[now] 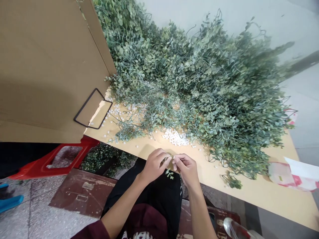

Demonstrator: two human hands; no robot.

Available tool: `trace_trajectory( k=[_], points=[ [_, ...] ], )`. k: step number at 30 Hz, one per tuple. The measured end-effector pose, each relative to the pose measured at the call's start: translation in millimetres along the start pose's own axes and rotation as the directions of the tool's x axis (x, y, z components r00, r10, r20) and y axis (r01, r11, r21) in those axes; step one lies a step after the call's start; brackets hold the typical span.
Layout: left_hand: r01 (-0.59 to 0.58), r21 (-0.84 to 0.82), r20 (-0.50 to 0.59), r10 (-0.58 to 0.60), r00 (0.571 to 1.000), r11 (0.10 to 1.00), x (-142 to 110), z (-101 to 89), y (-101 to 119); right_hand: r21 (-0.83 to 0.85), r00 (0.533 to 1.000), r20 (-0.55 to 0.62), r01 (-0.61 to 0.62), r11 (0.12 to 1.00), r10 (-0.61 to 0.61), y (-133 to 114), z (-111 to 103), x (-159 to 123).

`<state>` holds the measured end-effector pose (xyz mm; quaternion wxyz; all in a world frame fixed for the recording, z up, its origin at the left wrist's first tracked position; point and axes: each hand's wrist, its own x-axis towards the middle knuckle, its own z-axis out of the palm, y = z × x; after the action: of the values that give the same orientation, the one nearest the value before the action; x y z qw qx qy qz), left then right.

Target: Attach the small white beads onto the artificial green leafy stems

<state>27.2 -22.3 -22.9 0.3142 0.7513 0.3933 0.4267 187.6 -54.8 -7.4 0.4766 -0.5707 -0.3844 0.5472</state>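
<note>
Over the table's near edge, my left hand (156,165) is closed in a pinch on a thin artificial leaf sprig (169,174), whose small green leaves hang below the fingers. My right hand (186,168) meets it from the other side, thumb and fingertips pressed together by the stem. A pale speck shows at those fingertips, too small to name. Just beyond both hands lies a heap of small white pieces (175,137), with more scattered to the left. Behind them rises a big tangled pile of artificial greenery (189,76).
A large cardboard box (50,66) stands on the left, a dark wire frame (93,109) beside it. One loose sprig (232,181) and a red-and-white plastic bag (286,174) lie on the table (269,199) to the right. A red plastic stool (57,162) is at lower left.
</note>
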Motion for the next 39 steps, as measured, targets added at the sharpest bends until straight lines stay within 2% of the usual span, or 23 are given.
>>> trace_trajectory(
  k=[3, 6, 9, 12, 15, 18, 20, 22, 26, 31, 33, 34, 36, 39],
  points=[
    [0.042, 0.007, -0.026, -0.042, 0.999, 0.999, 0.3, 1.5, 1.5, -0.173, 0.998, 0.06, -0.003, 0.985, 0.013, -12.8, -7.3, 4.8],
    [0.072, 0.021, -0.039, -0.071, 0.997, 0.997, -0.1, 3.2, 2.4, -0.425, 0.998, 0.053, 0.045, 0.904, -0.025, -31.5, -26.1, 9.4],
    [0.069, 0.031, -0.059, -0.068, 0.996, 0.997, -1.2, 5.4, 1.5, -0.658, 0.99, -0.044, 0.071, 0.75, -0.133, -50.3, -50.4, 10.7],
    [0.057, 0.036, -0.072, -0.054, 0.996, 0.998, -2.2, 7.6, -0.4, -0.847, 0.982, -0.087, 0.017, 0.531, -0.17, -64.3, -71.7, 8.4],
    [0.046, 0.045, -0.081, -0.042, 0.996, 0.998, -2.2, 8.4, -1.0, -0.937, 0.992, -0.098, -0.066, 0.343, -0.078, -70.0, -90.1, 6.3],
    [0.047, 0.046, -0.088, -0.043, 0.995, 0.998, -1.4, 7.5, 0.3, -0.953, 0.99, -0.138, -0.141, 0.269, 0.028, -69.6, -106.2, 6.4],
    [0.058, 0.035, -0.09, -0.055, 0.994, 0.998, -1.0, 6.6, 1.5, -0.939, 0.982, -0.181, -0.19, 0.288, 0.057, -69.0, -111.5, 7.2],
    [0.073, 0.013, -0.093, -0.071, 0.993, 0.997, -1.2, 6.0, 2.3, -0.912, 0.975, -0.218, -0.219, 0.347, 0.042, -69.0, -109.7, 9.0],
    [0.088, -0.011, -0.094, -0.089, 0.992, 0.996, -2.4, 5.6, 2.8, -0.877, 0.976, -0.215, -0.176, 0.446, -0.037, -65.5, -95.4, 19.7],
    [0.094, 0.003, -0.058, -0.094, 0.994, 0.996, -2.0, 3.4, 4.6, -0.914, 0.98, -0.156, -0.097, 0.395, -0.122, -53.9, -92.5, 36.3],
    [0.099, 0.0, -0.042, -0.099, 0.994, 0.995, -1.4, 1.8, 5.5, -0.907, 0.982, -0.144, -0.081, 0.414, -0.125, -51.8, -91.1, 36.3],
    [0.101, -0.003, -0.032, -0.101, 0.994, 0.995, -1.2, 1.0, 5.8, -0.884, 0.985, -0.136, -0.071, 0.461, -0.109, -51.3, -88.2, 34.1],
    [0.101, -0.008, -0.008, -0.101, 0.995, 0.995, -1.2, -0.4, 6.1, -0.774, 0.995, -0.088, -0.044, 0.631, -0.038, -49.6, -77.2, 26.0],
    [0.079, -0.029, 0.045, -0.077, 0.996, 0.996, -2.3, -3.0, 5.4, -0.456, 0.995, 0.081, -0.015, 0.89, 0.059, -42.3, -51.0, 9.0]
  ],
)
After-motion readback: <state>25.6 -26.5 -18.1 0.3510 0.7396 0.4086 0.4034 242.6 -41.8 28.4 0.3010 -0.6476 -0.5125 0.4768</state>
